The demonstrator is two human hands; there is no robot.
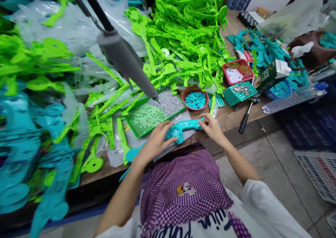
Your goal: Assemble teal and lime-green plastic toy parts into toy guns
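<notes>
A curved turquoise plastic part (187, 125) lies level between my two hands at the table's front edge. My left hand (155, 141) grips its wider, hollow end, fingers over the far side and thumb on the near side. At the narrow right end, my right hand (212, 126) pinches it between thumb and fingertips. Just beyond the part sits a green tray (138, 134) holding many small silver screws. A grey electric screwdriver (123, 61) hangs over that tray, its tip above the screws. Another turquoise piece with a round disc (132, 154) lies beside my left wrist.
Bright green plastic parts (189, 31) are heaped at the back, more turquoise ones (15, 140) at left. To the right are a red bowl (195, 109) of turquoise pieces, a red basket (238, 80), a teal tray (232, 97) of metal bits, a hammer (244, 121) and a plastic bottle (294, 99).
</notes>
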